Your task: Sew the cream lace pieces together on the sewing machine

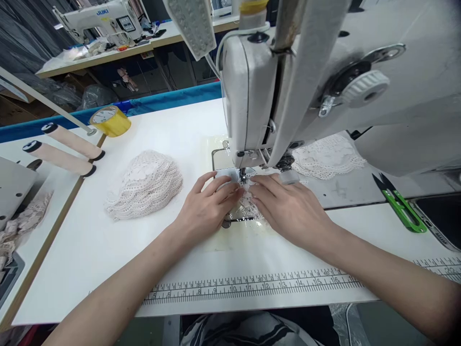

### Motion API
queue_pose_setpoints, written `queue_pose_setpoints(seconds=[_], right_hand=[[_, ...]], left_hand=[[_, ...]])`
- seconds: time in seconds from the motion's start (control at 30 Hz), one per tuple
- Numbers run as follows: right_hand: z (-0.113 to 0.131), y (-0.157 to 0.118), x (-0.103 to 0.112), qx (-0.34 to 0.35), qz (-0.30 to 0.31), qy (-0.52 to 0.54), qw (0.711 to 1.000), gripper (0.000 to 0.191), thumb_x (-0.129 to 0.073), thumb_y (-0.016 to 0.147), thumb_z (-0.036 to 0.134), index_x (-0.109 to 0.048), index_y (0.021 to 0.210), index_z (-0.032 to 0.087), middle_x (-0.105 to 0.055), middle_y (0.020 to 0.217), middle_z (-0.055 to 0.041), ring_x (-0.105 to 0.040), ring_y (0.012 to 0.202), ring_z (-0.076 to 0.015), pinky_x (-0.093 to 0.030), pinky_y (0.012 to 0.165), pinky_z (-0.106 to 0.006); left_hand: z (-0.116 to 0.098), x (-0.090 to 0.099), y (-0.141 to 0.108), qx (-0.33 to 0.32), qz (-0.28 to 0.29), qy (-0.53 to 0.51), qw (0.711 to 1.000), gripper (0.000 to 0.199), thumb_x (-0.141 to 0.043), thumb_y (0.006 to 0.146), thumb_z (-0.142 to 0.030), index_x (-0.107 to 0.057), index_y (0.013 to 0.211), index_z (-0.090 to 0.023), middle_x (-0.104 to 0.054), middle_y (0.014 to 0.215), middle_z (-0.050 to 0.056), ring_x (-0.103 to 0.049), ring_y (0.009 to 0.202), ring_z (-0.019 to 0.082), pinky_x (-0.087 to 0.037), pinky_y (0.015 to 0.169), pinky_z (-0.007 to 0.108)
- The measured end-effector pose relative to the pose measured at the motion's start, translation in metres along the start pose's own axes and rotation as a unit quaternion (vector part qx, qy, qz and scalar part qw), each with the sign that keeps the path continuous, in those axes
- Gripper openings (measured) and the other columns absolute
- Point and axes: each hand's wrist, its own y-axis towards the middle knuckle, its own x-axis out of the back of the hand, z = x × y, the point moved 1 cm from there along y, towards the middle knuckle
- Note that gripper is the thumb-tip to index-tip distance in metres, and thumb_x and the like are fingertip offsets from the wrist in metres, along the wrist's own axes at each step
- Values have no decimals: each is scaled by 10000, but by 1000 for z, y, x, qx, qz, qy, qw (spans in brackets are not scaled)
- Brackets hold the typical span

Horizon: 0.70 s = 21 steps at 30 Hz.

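A small piece of white lace [248, 204] lies under the presser foot [242, 176] of the sewing machine [248, 96]. My left hand [211, 206] comes in from the left, its fingers bent and their tips gathered at the lace's edge beside the foot. From the right, my right hand [291, 206] holds the lace with its fingers close together, the tips just right of the needle area. Both hands hide part of the lace and its grip points. A heap of pale lace pieces [146, 185] sits left of my left hand. More lace [327, 156] lies behind my right hand.
Green thread snips [399, 204] and a dark phone [439, 216] lie at the right. Thread cones [59, 158] and yellow tape [110, 121] are at the left. A printed ruler [252, 286] runs along the front edge. Another sewing machine [104, 24] stands behind.
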Motion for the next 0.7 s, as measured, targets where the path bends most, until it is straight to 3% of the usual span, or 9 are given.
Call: queue_pose_setpoints(seconds=[0.2, 0.37, 0.53, 0.7], right_hand=[[-9, 7, -6, -21, 37, 7, 999, 368, -448, 900, 153, -588, 1233, 84, -729, 1000, -115, -573, 1062, -265, -398, 871, -384], [-12, 8, -7, -30, 51, 57, 997, 425, -458, 829, 163, -589, 1226, 87, -728, 925, -95, -561, 1058, -278, -402, 900, -392], [-13, 8, -9, -20, 46, 66, 997, 344, -445, 822, 140, -632, 1111, 127, -714, 985, -105, -563, 1057, -275, -381, 963, -431], [-13, 7, -9, -3, 29, 58, 998, 193, -477, 820, 142, -652, 901, 157, -718, 919, -92, -550, 1084, -277, -319, 1040, -455]], left_hand=[[-5, 0, 1, -14, -8, -3, 1000, 296, -526, 914, -94, -651, 1172, -167, -698, 1202, 41, -605, 1141, 223, -419, 1042, 440], [-7, 2, 0, -14, -2, 9, 1000, 324, -516, 895, -68, -654, 1176, -149, -721, 1153, 51, -611, 1147, 234, -411, 1046, 460], [-9, 2, 1, -11, 1, 12, 1000, 317, -517, 892, -76, -659, 1167, -146, -728, 1137, 50, -614, 1140, 228, -408, 1047, 461], [-10, 2, 1, -3, 4, 6, 1000, 318, -511, 893, -70, -661, 1162, -150, -730, 1130, 48, -614, 1143, 227, -407, 1052, 469]])
